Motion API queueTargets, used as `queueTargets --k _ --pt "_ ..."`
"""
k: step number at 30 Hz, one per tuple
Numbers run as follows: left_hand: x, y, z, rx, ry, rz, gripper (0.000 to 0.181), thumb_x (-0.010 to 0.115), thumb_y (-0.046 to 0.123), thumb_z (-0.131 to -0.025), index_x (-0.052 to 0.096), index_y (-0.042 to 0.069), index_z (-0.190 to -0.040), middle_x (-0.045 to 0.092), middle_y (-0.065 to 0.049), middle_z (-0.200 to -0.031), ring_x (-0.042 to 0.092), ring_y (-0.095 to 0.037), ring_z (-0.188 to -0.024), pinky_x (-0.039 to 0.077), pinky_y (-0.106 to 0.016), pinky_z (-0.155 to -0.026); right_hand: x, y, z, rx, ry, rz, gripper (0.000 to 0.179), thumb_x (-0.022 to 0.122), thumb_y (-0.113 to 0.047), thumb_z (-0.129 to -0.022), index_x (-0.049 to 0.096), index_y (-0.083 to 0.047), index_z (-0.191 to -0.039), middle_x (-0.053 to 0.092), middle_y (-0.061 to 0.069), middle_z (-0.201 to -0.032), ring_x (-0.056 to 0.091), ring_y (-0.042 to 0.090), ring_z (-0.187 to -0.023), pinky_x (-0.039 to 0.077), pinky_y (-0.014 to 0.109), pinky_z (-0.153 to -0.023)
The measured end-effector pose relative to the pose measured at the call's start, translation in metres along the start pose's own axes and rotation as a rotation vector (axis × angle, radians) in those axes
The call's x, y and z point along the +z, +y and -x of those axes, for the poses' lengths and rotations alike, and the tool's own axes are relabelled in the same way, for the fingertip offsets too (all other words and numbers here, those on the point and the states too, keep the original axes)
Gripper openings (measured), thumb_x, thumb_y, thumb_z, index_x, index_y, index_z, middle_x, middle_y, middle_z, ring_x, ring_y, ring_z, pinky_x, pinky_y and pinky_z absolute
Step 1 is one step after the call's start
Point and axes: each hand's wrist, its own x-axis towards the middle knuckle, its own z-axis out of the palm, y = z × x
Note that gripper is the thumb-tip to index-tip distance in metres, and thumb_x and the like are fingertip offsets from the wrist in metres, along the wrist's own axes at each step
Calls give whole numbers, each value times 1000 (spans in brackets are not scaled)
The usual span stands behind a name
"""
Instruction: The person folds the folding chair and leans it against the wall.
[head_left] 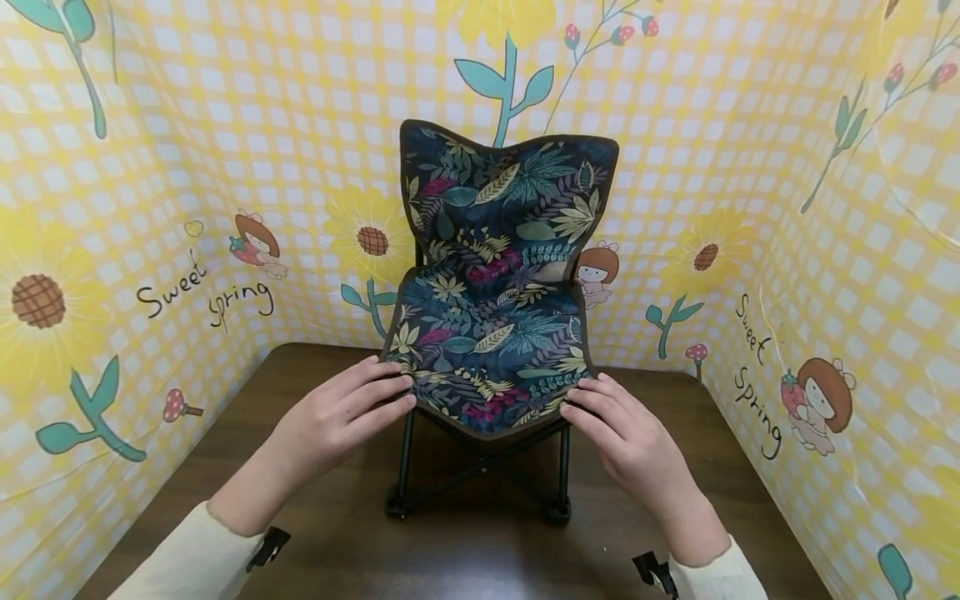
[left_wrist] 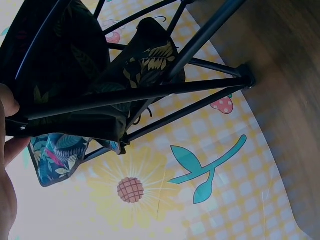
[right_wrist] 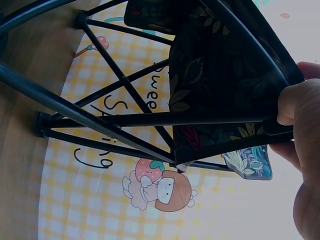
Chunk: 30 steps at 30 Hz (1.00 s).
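Note:
A small folding chair [head_left: 495,342] with dark leaf-patterned fabric and brown edging stands unfolded, its backrest raised. My left hand [head_left: 356,408] holds the seat's front left corner, fingers laid over the top. At the front right corner, my right hand [head_left: 618,421] grips the seat the same way. The left wrist view shows the left thumb [left_wrist: 9,101] on the underside, by the end of a black tube. From the right wrist, the right thumb [right_wrist: 287,105] presses under its corner beside another tube. Crossed black legs [head_left: 483,468] run below the seat.
The chair's plastic feet [head_left: 557,510] rest on a brown wooden tabletop [head_left: 480,550]. Yellow checked cloth [head_left: 300,167] with flower and cartoon prints walls the table at the back and both sides. Black straps [head_left: 267,548] show at the wrists.

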Motion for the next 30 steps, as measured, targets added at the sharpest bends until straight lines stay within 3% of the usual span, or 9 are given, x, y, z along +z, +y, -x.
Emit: queueTargets --k 4,11,22,30 --pt "0 -1 -2 7 -3 -4 30 48 -1 -106 75 1 -118 73 -18 -118 71 -37 -105 51 -46 -108 0 0 -2 2 -1 0 30 45 -1 -108 75 1 -112 73 17 -112 70 37 -104 51 49 -107" --pt "-1 0 -8 3 -13 7 31 47 -1 -107 75 2 -119 73 -17 -119 71 -38 -106 54 -49 -101 -1 0 -6 7 -6 -1 31 45 -2 -109 75 0 -114 72 16 -113 69 37 -106 54 53 -101" --pt "-3 -1 -15 5 -5 5 30 48 -1 -106 74 3 -119 72 -17 -120 70 -38 -107 53 -50 -103 -7 -1 -18 -18 14 3 29 46 0 -108 75 1 -115 73 17 -114 70 38 -105 54 50 -102" --pt "-3 0 -23 13 22 -7 30 48 -3 -106 74 3 -120 73 -17 -120 71 -37 -107 57 -50 -96 -9 -4 -27 -32 36 1 28 49 0 -107 75 1 -116 74 17 -113 71 37 -105 53 46 -105"
